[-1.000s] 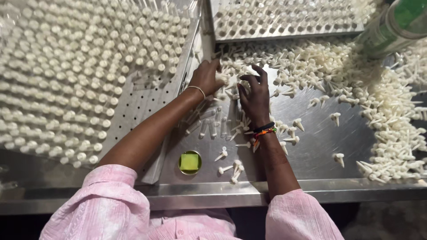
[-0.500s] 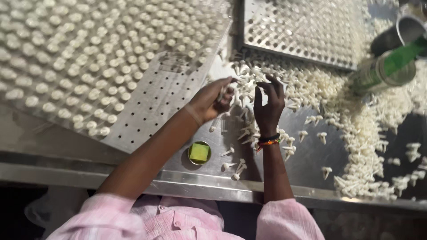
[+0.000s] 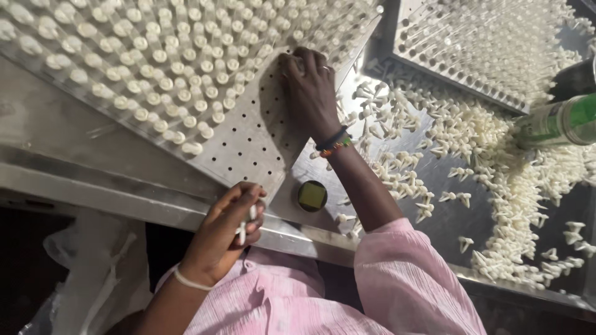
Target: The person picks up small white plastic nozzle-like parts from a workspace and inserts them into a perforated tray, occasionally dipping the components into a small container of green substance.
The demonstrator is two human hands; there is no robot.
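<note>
Head cam: I see my right hand [image 3: 308,87] pressing a white peg into the holed metal plate [image 3: 248,139] w/ fingers pinched, left hand [image 3: 226,232] clutching spare pegs [image 3: 243,228] near my chest, so I think filling's midway & next peg needs an empty hole.

A green bottle [image 3: 555,122] lies on its side at the right edge of the steel table [image 3: 99,133]. A second perforated tray [image 3: 490,43] fills the far right corner. A small round yellow-green pad [image 3: 311,195] sits near the front edge.
</note>
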